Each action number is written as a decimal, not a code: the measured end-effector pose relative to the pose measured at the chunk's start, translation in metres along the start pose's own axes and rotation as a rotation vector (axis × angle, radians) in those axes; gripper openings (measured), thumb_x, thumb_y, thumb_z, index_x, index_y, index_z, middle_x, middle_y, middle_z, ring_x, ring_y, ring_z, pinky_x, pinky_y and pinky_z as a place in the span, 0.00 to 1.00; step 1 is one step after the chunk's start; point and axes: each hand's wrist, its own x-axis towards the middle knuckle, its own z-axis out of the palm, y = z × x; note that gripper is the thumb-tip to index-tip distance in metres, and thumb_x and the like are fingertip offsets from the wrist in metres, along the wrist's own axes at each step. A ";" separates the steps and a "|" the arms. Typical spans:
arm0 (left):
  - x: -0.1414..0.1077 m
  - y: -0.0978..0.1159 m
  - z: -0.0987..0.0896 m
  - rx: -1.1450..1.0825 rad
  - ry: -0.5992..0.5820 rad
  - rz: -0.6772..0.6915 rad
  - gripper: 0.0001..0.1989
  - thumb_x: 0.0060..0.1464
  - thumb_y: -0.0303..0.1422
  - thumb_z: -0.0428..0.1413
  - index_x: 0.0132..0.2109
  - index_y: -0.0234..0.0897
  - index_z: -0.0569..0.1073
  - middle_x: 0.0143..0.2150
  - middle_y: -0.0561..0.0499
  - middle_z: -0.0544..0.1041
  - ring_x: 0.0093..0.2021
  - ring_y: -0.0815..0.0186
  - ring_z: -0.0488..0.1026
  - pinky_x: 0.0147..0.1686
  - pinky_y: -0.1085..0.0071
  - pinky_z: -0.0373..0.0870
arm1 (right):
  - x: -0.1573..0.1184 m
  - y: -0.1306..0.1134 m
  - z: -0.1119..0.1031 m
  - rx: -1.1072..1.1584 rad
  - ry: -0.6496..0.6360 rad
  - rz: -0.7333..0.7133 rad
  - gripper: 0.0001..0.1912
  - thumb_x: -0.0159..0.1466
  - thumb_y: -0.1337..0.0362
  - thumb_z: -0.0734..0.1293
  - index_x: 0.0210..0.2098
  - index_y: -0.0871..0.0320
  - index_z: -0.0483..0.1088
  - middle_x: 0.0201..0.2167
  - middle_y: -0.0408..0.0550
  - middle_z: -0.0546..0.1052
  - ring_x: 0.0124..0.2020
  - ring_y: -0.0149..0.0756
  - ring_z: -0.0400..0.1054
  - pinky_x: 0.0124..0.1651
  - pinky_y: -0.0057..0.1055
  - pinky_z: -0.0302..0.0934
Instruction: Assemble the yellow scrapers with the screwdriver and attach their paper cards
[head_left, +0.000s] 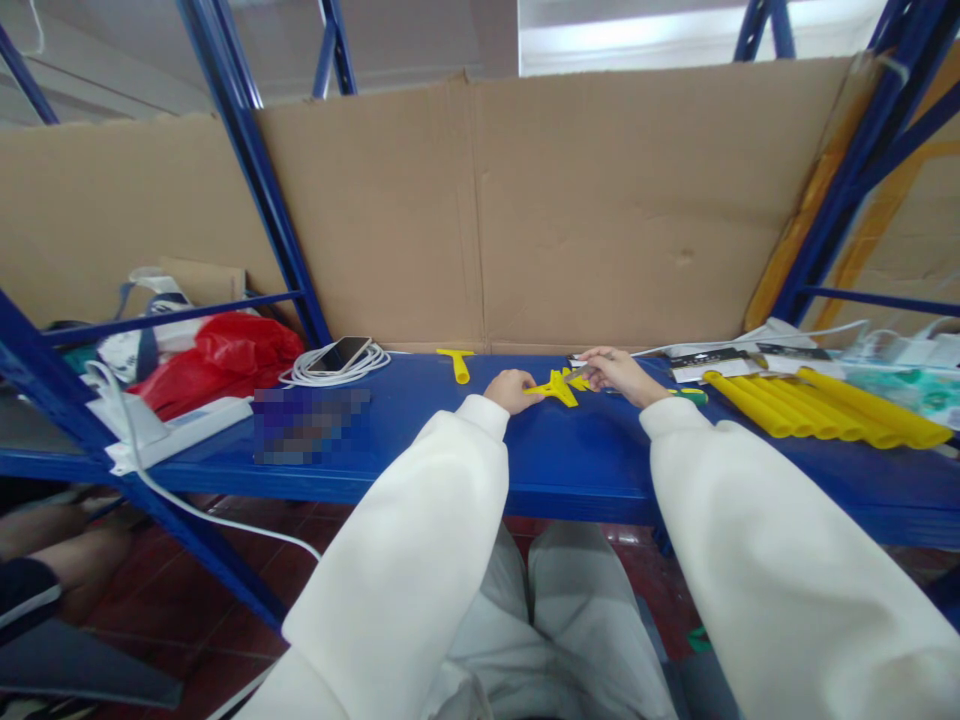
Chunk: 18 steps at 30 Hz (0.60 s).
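My left hand (513,390) is closed on a yellow T-shaped plastic piece (556,388), holding it by its stem just above the blue shelf. Close by on the right, my right hand (616,374) is closed in a pinch at the head of that piece. A thin greyish strip shows at its fingertips, too small to name. More yellow plastic (577,381) lies right behind the held piece, partly covered. Another yellow T-shaped piece (460,367) rests on the shelf to the left. Beside my right wrist is a green and yellow handle (691,396), partly hidden by the sleeve.
Several yellow tubes (825,408) lie side by side at right, with packaged items (712,362) behind. At left are a phone (341,354) on a coiled white cable (304,375), a red bag (225,360) and a white power strip (196,425). Cardboard (600,210) walls the back; blue posts (255,180) frame it.
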 end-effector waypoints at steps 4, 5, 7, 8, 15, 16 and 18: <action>0.000 -0.001 0.000 -0.014 0.023 0.003 0.11 0.51 0.37 0.63 0.40 0.36 0.82 0.39 0.47 0.82 0.41 0.61 0.77 0.40 0.72 0.71 | -0.003 0.002 0.001 -0.051 -0.042 -0.026 0.07 0.59 0.77 0.66 0.32 0.61 0.74 0.21 0.45 0.77 0.20 0.26 0.71 0.27 0.21 0.66; 0.000 -0.001 0.001 -0.017 0.030 0.007 0.11 0.51 0.37 0.63 0.40 0.36 0.82 0.39 0.47 0.82 0.40 0.61 0.77 0.40 0.72 0.71 | -0.003 0.003 0.001 -0.074 -0.052 -0.027 0.07 0.58 0.77 0.67 0.32 0.62 0.74 0.21 0.45 0.77 0.21 0.27 0.71 0.27 0.21 0.66; 0.000 -0.001 0.000 -0.024 0.041 0.017 0.10 0.50 0.37 0.63 0.39 0.37 0.82 0.38 0.47 0.82 0.40 0.62 0.77 0.39 0.72 0.71 | -0.004 0.004 0.002 -0.117 -0.067 -0.027 0.08 0.57 0.78 0.67 0.34 0.62 0.75 0.19 0.44 0.77 0.20 0.27 0.70 0.25 0.21 0.65; 0.000 -0.001 0.000 -0.029 0.044 0.021 0.10 0.51 0.37 0.63 0.39 0.37 0.82 0.38 0.47 0.82 0.39 0.62 0.77 0.39 0.72 0.71 | -0.004 0.004 0.003 -0.133 -0.073 -0.029 0.10 0.56 0.79 0.68 0.36 0.62 0.75 0.19 0.43 0.76 0.19 0.27 0.70 0.25 0.21 0.65; 0.002 -0.001 0.002 -0.058 0.093 0.034 0.11 0.51 0.37 0.62 0.40 0.36 0.82 0.37 0.47 0.82 0.39 0.62 0.76 0.39 0.72 0.70 | 0.003 0.013 0.002 -0.236 -0.094 -0.016 0.06 0.55 0.72 0.72 0.26 0.60 0.70 0.17 0.43 0.75 0.17 0.28 0.67 0.18 0.20 0.61; 0.002 -0.002 0.002 -0.055 0.100 0.037 0.11 0.51 0.37 0.62 0.40 0.36 0.82 0.38 0.47 0.82 0.39 0.62 0.76 0.40 0.72 0.70 | 0.004 0.014 0.001 -0.249 -0.102 -0.012 0.08 0.55 0.70 0.72 0.23 0.60 0.69 0.17 0.44 0.74 0.17 0.28 0.67 0.18 0.21 0.61; 0.003 -0.002 0.002 -0.050 0.110 0.042 0.11 0.51 0.37 0.62 0.40 0.36 0.82 0.38 0.47 0.81 0.40 0.62 0.76 0.40 0.72 0.70 | 0.005 0.015 -0.001 -0.276 -0.106 -0.012 0.12 0.55 0.66 0.73 0.20 0.59 0.68 0.14 0.42 0.72 0.17 0.27 0.65 0.18 0.21 0.61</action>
